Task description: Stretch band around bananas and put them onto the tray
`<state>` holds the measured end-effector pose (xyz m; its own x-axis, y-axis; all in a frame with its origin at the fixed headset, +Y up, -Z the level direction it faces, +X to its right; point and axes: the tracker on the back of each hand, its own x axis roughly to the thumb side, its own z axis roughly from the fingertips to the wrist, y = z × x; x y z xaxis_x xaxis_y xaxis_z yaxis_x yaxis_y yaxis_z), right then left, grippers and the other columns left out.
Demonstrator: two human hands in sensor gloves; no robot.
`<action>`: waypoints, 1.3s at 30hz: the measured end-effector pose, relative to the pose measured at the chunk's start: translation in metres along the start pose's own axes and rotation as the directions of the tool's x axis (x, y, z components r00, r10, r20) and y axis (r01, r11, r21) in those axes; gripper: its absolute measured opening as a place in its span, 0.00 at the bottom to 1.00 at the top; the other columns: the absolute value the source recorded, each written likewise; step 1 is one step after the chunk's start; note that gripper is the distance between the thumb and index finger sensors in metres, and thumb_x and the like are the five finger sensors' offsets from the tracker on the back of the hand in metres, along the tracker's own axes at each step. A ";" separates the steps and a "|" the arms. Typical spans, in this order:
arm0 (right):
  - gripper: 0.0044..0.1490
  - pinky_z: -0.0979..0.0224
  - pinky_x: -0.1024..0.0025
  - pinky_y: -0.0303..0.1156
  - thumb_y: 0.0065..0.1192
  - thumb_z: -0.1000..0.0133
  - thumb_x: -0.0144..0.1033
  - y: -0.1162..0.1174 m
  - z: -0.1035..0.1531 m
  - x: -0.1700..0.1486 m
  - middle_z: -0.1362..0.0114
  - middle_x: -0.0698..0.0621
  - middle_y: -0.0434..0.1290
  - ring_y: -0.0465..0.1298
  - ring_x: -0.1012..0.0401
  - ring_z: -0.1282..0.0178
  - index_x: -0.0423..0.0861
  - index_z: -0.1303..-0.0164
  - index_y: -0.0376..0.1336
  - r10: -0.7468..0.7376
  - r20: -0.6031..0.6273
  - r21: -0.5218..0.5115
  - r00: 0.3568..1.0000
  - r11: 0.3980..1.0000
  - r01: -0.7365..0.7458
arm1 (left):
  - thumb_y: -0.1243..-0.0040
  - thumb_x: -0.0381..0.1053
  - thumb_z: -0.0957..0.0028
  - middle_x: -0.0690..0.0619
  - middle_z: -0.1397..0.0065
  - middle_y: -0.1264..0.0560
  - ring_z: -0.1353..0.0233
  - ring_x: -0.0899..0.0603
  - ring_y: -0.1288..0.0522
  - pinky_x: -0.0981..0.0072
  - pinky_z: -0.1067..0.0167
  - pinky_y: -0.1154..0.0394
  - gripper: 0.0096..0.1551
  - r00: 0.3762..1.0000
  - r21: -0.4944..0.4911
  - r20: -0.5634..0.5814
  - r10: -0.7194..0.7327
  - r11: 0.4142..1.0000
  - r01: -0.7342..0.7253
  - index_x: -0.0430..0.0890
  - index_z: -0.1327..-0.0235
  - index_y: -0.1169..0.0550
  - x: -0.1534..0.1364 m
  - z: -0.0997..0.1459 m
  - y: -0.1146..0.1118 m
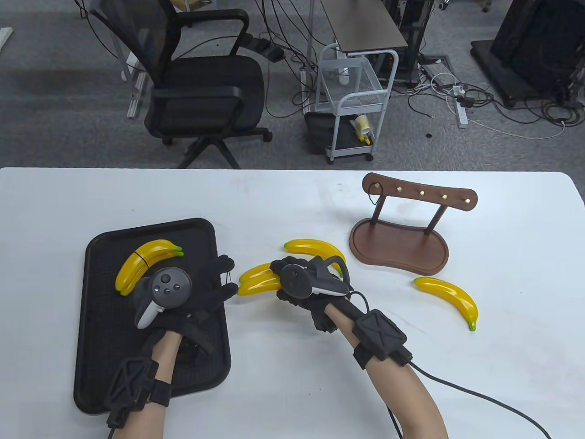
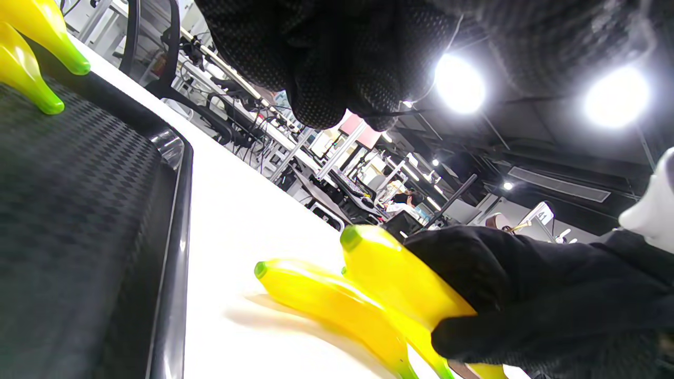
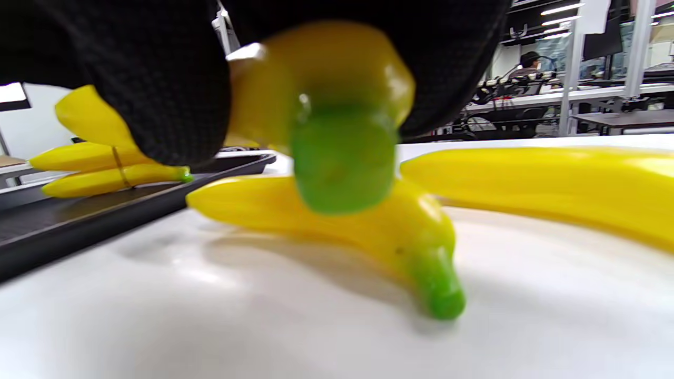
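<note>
Right hand (image 1: 301, 283) around two bananas (image 1: 258, 279)

No legible text anywhere — a small white sign (image 2: 541, 213) in the background stays too blurred to read.

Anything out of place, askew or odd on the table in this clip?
Nothing stands out. One banded pair lies on the tray, the right hand grips a second pair, and two loose bananas lie on the table, unspilled and undamaged.

Wooden hook rack (image 1: 413, 219) on white table (image 1: 292, 366); behind, black office chair (image 1: 201, 87), white cart (image 1: 354, 100).
</note>
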<state>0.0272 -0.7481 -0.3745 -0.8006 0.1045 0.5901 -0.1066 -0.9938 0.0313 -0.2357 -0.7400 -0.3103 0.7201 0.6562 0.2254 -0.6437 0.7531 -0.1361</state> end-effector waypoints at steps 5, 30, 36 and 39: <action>0.45 0.37 0.58 0.78 0.74 0.48 0.48 -0.005 -0.009 -0.014 0.25 0.44 0.70 0.77 0.50 0.35 0.44 0.23 0.59 -0.022 -0.053 -0.022 0.998 1.000 0.021 | 0.47 0.71 0.51 0.56 0.17 0.31 0.16 0.43 0.31 0.49 0.18 0.38 0.44 1.000 -0.005 0.000 -0.003 1.000 0.003 0.55 0.22 0.35 0.000 0.000 -0.001; 0.46 0.33 0.52 0.74 0.70 0.46 0.49 0.035 -0.028 -0.026 0.23 0.44 0.65 0.73 0.48 0.32 0.45 0.21 0.55 -0.133 -0.136 -0.005 0.982 0.991 0.133 | 0.48 0.71 0.50 0.56 0.17 0.31 0.16 0.43 0.31 0.49 0.18 0.39 0.42 1.000 -0.012 -0.001 0.005 1.000 -0.005 0.55 0.22 0.35 0.000 -0.001 -0.003; 0.48 0.33 0.53 0.74 0.70 0.47 0.52 0.038 -0.028 -0.024 0.23 0.46 0.64 0.72 0.49 0.31 0.46 0.20 0.53 -0.097 -0.133 -0.001 0.986 0.995 0.098 | 0.48 0.71 0.50 0.56 0.17 0.30 0.16 0.43 0.31 0.49 0.18 0.39 0.42 1.000 -0.014 -0.004 0.004 1.000 -0.004 0.55 0.22 0.34 0.000 -0.001 -0.003; 0.49 0.33 0.53 0.74 0.70 0.47 0.52 0.041 -0.028 -0.024 0.23 0.47 0.65 0.72 0.49 0.31 0.47 0.20 0.52 -0.077 -0.146 0.001 0.986 0.997 0.078 | 0.48 0.71 0.50 0.56 0.17 0.31 0.16 0.44 0.31 0.49 0.18 0.39 0.42 1.000 -0.013 -0.003 0.004 1.000 -0.004 0.55 0.22 0.34 0.000 -0.001 -0.003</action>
<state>0.0257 -0.7905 -0.4106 -0.8672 0.1855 0.4620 -0.1686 -0.9826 0.0781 -0.2334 -0.7422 -0.3110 0.7181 0.6595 0.2222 -0.6434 0.7508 -0.1493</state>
